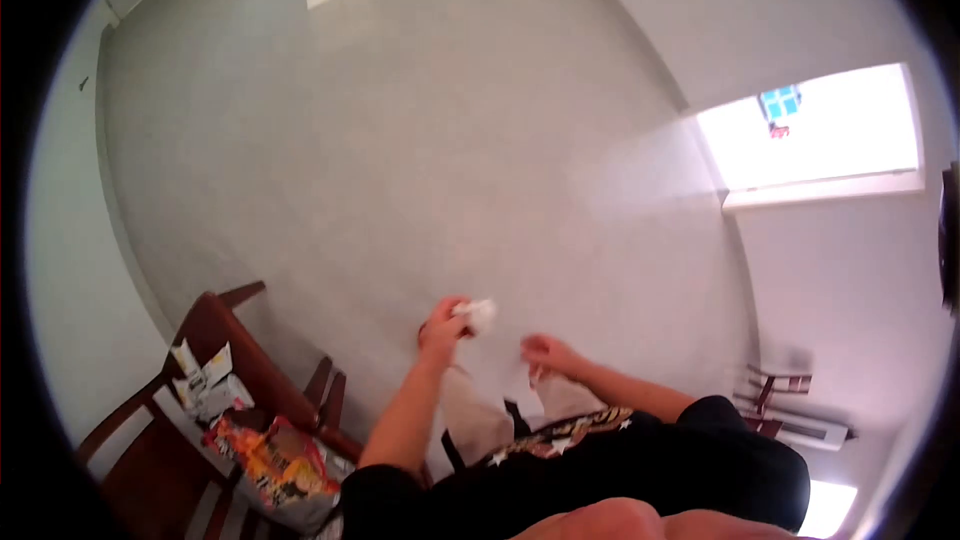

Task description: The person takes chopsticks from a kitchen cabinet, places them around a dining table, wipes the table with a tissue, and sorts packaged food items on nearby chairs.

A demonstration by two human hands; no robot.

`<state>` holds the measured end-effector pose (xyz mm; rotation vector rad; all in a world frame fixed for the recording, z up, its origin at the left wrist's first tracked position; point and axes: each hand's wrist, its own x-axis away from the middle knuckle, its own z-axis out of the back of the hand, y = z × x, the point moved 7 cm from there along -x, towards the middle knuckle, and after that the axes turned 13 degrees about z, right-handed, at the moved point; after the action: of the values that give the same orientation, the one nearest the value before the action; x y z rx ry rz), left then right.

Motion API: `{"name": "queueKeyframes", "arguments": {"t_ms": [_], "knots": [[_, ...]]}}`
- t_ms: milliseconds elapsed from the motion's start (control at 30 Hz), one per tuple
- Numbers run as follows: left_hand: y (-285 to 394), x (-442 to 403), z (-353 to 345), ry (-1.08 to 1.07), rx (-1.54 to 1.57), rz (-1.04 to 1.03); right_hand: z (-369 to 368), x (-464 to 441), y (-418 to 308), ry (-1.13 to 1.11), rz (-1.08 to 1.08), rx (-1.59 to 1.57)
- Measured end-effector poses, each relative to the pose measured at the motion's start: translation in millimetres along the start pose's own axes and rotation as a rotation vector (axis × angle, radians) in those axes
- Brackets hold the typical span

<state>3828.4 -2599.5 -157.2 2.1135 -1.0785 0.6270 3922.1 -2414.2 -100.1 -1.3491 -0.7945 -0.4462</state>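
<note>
My left hand (445,328) is closed on a small crumpled white wad (481,316), which looks like tissue or cloth and sticks out past the fingers. Both hands are held low in front of my body, above the grey floor. A short gap to the right, my right hand (547,353) has its fingers curled in. Just below those fingers shows a small pale and reddish patch, too blurred to name, and I cannot tell whether the hand holds it.
At lower left stands a dark brown wooden chair (215,325), bearing white packets (215,385) and a colourful printed bag (280,455). A bright doorway (815,135) opens in the right wall. Another wooden chair (775,383) stands at the right. Grey floor (380,140) stretches ahead.
</note>
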Motion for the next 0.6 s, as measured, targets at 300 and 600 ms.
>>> {"name": "queueKeyframes", "arguments": {"t_ms": [300,600], "knots": [[0,31,-177,-0.248,-0.191,-0.200,46,59,-117,0.125,0.358,-0.235],[-71,31,-216,-0.135,-0.942,-0.218,109,86,-29,0.318,0.448,-0.115]]}}
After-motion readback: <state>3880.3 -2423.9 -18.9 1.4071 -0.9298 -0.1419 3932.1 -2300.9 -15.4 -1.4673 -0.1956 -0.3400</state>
